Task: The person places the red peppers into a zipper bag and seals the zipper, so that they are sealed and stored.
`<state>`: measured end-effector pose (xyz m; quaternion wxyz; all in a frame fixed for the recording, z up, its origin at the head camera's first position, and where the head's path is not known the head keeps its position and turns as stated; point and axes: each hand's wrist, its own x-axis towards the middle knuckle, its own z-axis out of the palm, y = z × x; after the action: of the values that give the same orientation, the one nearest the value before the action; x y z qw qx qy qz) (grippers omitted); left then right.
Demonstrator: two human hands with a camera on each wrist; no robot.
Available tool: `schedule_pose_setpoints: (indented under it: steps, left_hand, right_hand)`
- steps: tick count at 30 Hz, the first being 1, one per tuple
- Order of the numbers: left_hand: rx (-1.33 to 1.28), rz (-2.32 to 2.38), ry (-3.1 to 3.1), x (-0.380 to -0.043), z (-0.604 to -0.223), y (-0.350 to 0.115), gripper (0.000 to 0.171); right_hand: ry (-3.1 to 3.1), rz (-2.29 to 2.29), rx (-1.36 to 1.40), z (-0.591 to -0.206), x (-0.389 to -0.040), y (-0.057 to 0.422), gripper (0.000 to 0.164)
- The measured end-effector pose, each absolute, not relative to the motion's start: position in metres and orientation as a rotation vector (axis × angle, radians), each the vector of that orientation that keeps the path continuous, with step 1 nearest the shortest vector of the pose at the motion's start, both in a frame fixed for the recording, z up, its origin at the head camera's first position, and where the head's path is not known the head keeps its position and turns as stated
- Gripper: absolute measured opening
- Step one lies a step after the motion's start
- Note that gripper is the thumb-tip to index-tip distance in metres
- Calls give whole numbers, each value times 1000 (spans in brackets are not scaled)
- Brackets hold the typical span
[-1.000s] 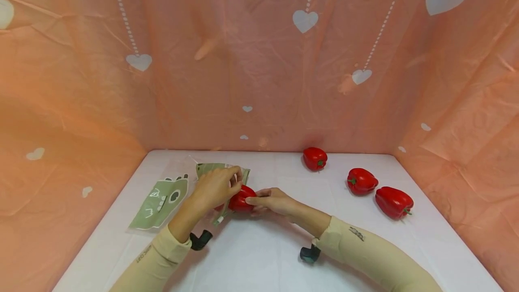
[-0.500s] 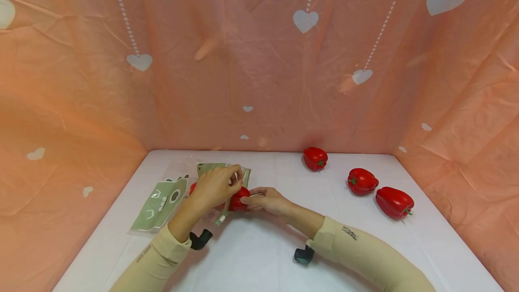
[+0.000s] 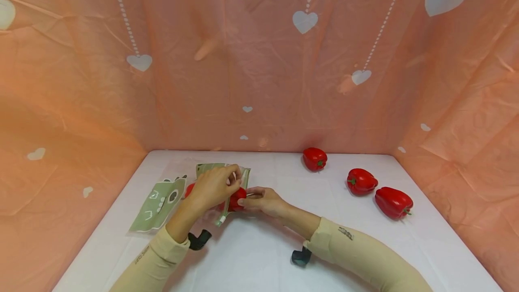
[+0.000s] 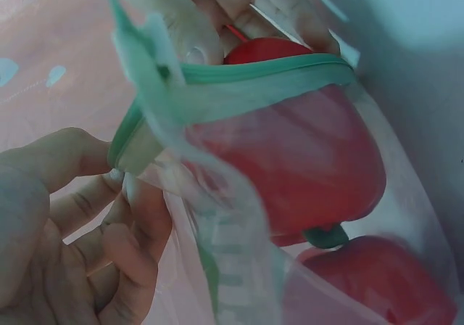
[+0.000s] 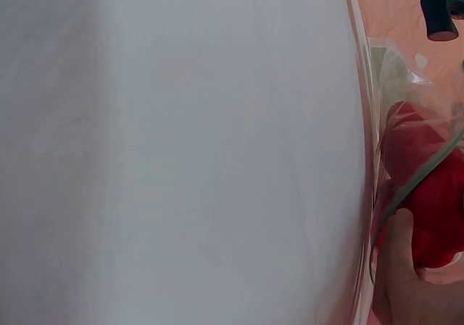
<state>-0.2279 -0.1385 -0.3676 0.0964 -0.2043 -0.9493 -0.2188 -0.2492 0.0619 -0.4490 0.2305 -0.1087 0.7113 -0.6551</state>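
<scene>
My left hand pinches the mouth edge of a clear zip bag with a green zip strip. A red bell pepper lies mostly inside that bag, its green stem pointing inward and its other end at the mouth. My right hand holds this end, the thumb on the pepper and the fingers by the bag's far rim. Deeper in the bag sits a second red bell pepper, partly hidden behind my left wrist in the head view.
Three more red bell peppers, one at the back and two further right, lie on the white table. Left of my hands lies a flat green bag with a printed face. Patterned orange cloth surrounds the table.
My right hand has moved left, pushing the pepper deeper into the bag. The pepper further inside has shifted left and shows beside my left wrist. My left hand stays nearly in place.
</scene>
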Motion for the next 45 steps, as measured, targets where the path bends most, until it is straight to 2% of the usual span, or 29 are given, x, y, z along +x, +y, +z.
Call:
schedule_pose_setpoints:
  steps: [21, 30, 45]
  left_hand:
    - [-584, -666, -2832, -225, -366, -140, 8]
    - [-576, -646, -2835, -226, -367, -140, 7]
    - [-547, -629, -2872, -226, -371, -143, 6]
  right_hand:
    - [1943, -1857, -325, -454, -249, 52, 44]
    - [1983, -1807, -431, -456, -250, 52, 36]
    - [1947, -1747, -446, -452, -252, 58, 39]
